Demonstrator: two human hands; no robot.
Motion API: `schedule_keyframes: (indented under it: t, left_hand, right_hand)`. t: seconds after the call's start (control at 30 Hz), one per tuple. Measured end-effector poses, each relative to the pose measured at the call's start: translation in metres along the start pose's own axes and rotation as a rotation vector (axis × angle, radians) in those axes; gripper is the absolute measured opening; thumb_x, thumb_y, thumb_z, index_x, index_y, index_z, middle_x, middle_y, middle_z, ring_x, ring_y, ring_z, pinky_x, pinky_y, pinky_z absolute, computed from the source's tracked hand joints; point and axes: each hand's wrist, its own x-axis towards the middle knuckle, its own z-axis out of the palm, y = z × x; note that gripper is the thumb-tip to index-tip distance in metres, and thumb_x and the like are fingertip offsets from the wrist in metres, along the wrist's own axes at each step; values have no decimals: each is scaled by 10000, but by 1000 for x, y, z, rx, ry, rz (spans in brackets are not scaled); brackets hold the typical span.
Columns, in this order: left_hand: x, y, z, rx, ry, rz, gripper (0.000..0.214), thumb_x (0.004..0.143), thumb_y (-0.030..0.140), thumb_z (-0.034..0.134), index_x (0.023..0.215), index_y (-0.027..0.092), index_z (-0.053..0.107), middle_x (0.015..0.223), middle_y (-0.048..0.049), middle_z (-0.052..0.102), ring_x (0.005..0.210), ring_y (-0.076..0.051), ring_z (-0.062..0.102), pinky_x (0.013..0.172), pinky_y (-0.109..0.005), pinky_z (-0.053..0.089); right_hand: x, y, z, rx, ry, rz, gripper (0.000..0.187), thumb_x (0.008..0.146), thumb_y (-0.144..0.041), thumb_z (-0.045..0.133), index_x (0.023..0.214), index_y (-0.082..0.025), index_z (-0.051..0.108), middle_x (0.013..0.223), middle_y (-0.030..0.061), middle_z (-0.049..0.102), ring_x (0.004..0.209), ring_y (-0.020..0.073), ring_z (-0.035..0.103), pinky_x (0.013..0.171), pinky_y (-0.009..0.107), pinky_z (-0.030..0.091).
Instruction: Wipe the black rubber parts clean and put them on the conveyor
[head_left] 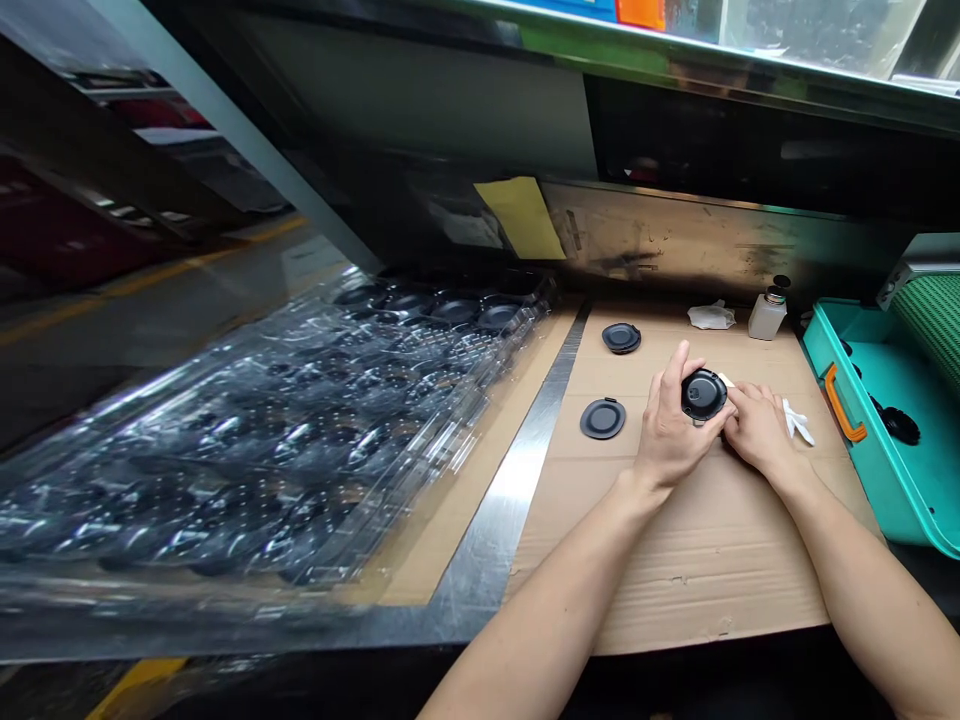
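Observation:
My left hand (670, 430) is closed round a round black part (703, 394), held just above the cardboard sheet (697, 540). My right hand (759, 430) is pinched on a small white cloth (796, 422) and presses it against the part's right side. Two more flat black round parts lie on the cardboard: one (602, 418) just left of my left hand, another (621, 338) farther back.
A clear plastic tray (285, 440) with rows of black parts fills the left of the bench. A small white bottle (766, 314) and a crumpled white wipe (711, 317) sit at the back. A teal bin (885, 440) with an orange handle stands at the right.

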Motion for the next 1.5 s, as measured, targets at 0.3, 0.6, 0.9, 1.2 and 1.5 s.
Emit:
schedule_keyframes:
  t: [0.3,0.6,0.9,1.2,1.5]
  left_hand:
    - [1,-4,-1,8,-62,-58,983,763,280,847,1568,294,283,1549,-131,468,1458,-332,381,1250,-448,225]
    - [5,-8,-1,94,-45,-105,331,779,427,833,950,234,625,931,-63,735,942,-251,681,873,-313,490]
    - [38,-15,-50,161,-35,-243,193,912,386,665,981,207,676,779,-21,692,489,-126,538,554,-265,407]
    - [144,-21,-139,656,-14,-300,383,790,183,779,1131,176,604,716,6,639,542,-130,561,644,-270,459]
    - [178,-47,-124,868,-67,-344,221,756,276,808,893,154,685,820,-80,708,907,-249,675,877,-329,489]
  right_hand:
    - [1,0,1,-5,6,-4,405,980,-277,444,1340,-276,630,1342,80,637,1119,299,518,898,408,374]
    - [1,4,6,-4,24,-6,392,996,-309,444,1343,-284,625,1316,78,652,1131,306,525,891,408,364]
    - [4,10,15,51,68,-21,370,1016,-404,456,1291,-271,665,1313,85,657,1157,312,527,931,435,361]
    - [2,7,19,69,51,-23,346,1011,-378,457,1252,-265,678,1263,102,664,1126,306,525,939,437,366]
    - [1,4,19,86,56,-20,322,1014,-368,471,1242,-256,669,1252,113,655,1139,299,520,951,431,367]
